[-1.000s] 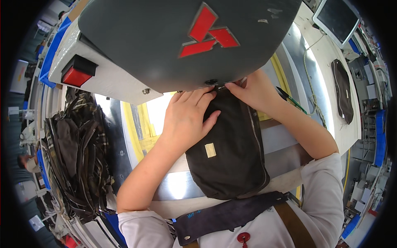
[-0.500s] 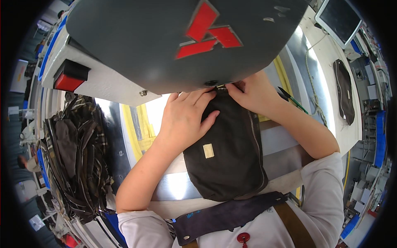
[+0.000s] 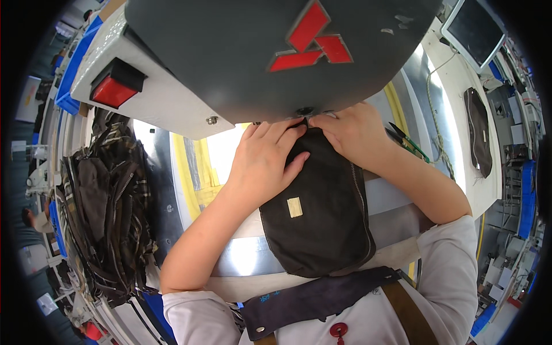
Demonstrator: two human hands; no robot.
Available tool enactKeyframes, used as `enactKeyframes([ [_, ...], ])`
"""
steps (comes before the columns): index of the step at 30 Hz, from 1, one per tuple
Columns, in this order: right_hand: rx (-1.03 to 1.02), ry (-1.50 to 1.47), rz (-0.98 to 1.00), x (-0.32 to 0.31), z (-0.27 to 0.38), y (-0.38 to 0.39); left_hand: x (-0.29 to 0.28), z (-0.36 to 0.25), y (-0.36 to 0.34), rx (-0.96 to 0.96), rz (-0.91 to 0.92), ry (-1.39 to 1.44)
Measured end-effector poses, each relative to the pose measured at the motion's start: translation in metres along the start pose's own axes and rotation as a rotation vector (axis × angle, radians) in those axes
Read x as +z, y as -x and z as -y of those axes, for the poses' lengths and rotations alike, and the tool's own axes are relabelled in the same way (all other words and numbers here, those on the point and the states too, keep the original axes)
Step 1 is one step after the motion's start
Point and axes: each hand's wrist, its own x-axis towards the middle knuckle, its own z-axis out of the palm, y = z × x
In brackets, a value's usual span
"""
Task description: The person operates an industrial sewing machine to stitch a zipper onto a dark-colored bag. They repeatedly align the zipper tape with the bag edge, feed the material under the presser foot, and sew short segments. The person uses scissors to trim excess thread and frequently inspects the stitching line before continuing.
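A dark zippered fabric pouch (image 3: 322, 230) with a small pale tag lies beneath the sewing machine head (image 3: 230, 63), its rounded end toward me. My left hand (image 3: 265, 154) rests flat on its upper left, fingers stretched forward and thumb apart. At the far end, my right hand (image 3: 355, 133) pinches the pouch's edge between thumb and fingers. A small dark fabric tip sticks up between both hands' fingertips. The machine's head hides whatever lies beyond them. Metal zipper teeth run down the pouch's right side.
Left of the work surface hangs a heap of dark and plaid zippered pieces (image 3: 106, 213). Green-handled snips (image 3: 409, 144) lie beyond my right forearm. Another dark zippered piece (image 3: 478, 132) and a tablet-like screen (image 3: 474, 29) are at the right. A red switch (image 3: 117, 85) sits on the machine.
My right fingers have closed in toward my left fingertips. The zipper teeth seen at the far edge are now covered, and a dark fabric tip stands up there. The view has shifted slightly.
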Motion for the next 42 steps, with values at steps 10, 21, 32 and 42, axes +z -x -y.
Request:
enactKeyframes([
  [10, -0.072, 0.03, 0.101, -0.003, -0.004, 0.006, -0.002, 0.002, 0.0, 0.031, 0.012, 0.049],
  [21, -0.095, 0.077, 0.164, -0.006, 0.001, 0.013, -0.004, 0.002, 0.003, -0.018, 0.036, -0.014],
  [32, -0.116, 0.079, 0.125, -0.005, 0.003, 0.01, -0.004, 0.004, 0.001, -0.002, 0.022, -0.009],
  [42, -0.175, 0.161, 0.13, -0.002, -0.001, 0.012, -0.003, 0.006, 0.001, 0.001, 0.022, 0.024],
])
